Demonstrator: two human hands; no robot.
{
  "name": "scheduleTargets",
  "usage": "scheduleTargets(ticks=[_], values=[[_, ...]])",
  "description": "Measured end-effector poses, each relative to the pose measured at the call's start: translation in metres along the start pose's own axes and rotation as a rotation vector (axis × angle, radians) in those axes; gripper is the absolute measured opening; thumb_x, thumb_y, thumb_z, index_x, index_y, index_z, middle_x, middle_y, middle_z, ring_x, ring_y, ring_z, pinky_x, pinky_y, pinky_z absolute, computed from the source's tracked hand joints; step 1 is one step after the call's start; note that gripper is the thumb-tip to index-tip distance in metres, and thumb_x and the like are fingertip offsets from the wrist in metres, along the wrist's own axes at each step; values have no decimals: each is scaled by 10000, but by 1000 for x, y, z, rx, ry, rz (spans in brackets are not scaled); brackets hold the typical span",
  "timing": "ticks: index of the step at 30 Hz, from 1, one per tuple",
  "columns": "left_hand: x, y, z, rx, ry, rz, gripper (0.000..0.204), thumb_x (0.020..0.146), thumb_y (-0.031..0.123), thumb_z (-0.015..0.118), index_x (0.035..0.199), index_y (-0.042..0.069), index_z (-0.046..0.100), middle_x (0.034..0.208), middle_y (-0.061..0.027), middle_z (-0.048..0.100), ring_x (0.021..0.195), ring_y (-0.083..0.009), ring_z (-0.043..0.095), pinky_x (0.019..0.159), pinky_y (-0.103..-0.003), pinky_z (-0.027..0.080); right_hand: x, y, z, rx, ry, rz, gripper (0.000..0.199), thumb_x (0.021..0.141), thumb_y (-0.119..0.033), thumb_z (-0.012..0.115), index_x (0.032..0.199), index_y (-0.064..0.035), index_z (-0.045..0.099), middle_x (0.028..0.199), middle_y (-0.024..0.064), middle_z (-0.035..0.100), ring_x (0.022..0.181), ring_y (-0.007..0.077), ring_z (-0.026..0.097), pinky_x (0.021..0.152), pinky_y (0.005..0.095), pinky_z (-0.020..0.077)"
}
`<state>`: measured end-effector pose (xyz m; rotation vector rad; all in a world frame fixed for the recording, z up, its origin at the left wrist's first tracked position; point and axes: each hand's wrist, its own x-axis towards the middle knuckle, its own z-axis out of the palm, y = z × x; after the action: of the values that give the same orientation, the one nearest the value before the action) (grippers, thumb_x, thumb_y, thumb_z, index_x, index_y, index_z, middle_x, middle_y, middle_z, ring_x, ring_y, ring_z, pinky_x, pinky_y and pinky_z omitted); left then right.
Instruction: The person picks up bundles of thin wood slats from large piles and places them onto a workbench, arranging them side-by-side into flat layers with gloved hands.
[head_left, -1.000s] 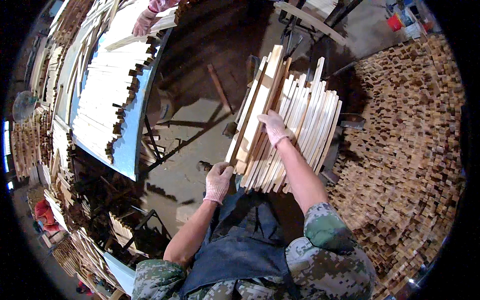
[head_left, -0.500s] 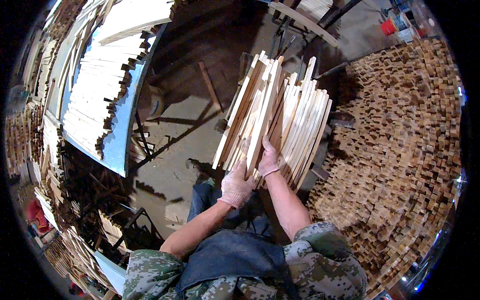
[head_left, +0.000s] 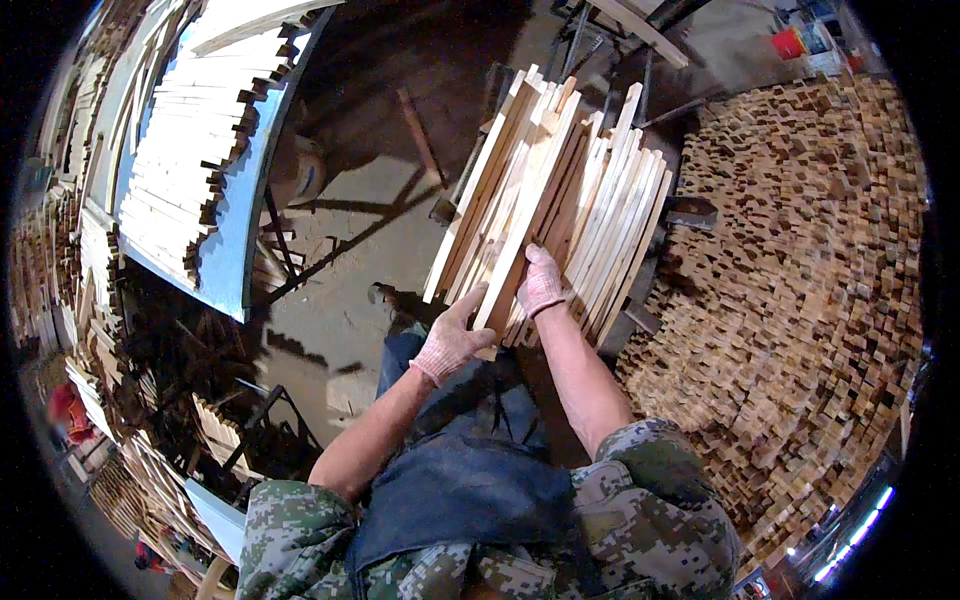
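A pile of long pale wooden slats (head_left: 590,190) lies slanted in front of me, near ends toward my body. Both hands wear knitted work gloves. My left hand (head_left: 452,338) cups the near end of one slat (head_left: 520,230) that lies on top of the pile, fingers against its left edge. My right hand (head_left: 541,282) presses on the same slat from the right, thumb and fingers around its edge. I wear a camouflage jacket and a dark apron.
A big stack of cut wood ends (head_left: 800,280) fills the right side. At left a blue-edged table (head_left: 235,250) carries rows of pale slats (head_left: 195,140). Bare concrete floor (head_left: 360,250) lies between, with a metal stand (head_left: 260,420) lower left. A red bucket (head_left: 788,42) sits far back.
My right hand slid from the middle of the pile down toward its near end. My left hand came up from the near end to meet it on one top slat.
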<state>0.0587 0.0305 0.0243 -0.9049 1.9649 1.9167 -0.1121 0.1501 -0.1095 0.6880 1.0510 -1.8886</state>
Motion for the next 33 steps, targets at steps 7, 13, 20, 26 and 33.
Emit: scheduleTargets(ticks=[7,13,20,26,33], values=[[-6,9,-3,19,3,-55,909,772,209,829,1559,-20,435,1548,-232,524,1412,-311,532,1200,-367,394,1,-1,-4,-36,50,-4,332,999,-152,502,1230,21,666,1152,167,735,991,327,723,936,451,589],[-11,1,16,292,190,-49,901,750,287,877,1505,-5,483,1443,-254,586,1328,-384,581,1137,-410,458,12,6,-19,-71,31,17,332,999,-160,483,1195,12,689,1134,165,730,1006,311,706,938,440,577],[-9,9,11,313,131,-173,723,763,354,861,1331,-12,605,1231,-240,678,1136,-394,669,972,-459,531,-16,-4,17,-3,132,-30,337,1015,-206,547,1236,-2,699,1176,148,736,1033,303,707,950,440,577],[-26,15,9,359,163,-120,677,761,346,868,1289,0,624,1166,-222,697,1101,-386,683,958,-455,537,-11,-5,19,48,222,-73,403,1021,-317,642,1307,-37,685,1210,118,732,1076,294,701,971,442,573],[-37,28,4,388,106,-241,652,753,345,895,1264,40,627,1198,-213,699,1096,-370,695,929,-450,552,-11,-9,32,76,155,-137,509,990,-327,704,1397,-34,621,1386,120,649,1256,281,616,1111,437,477]])
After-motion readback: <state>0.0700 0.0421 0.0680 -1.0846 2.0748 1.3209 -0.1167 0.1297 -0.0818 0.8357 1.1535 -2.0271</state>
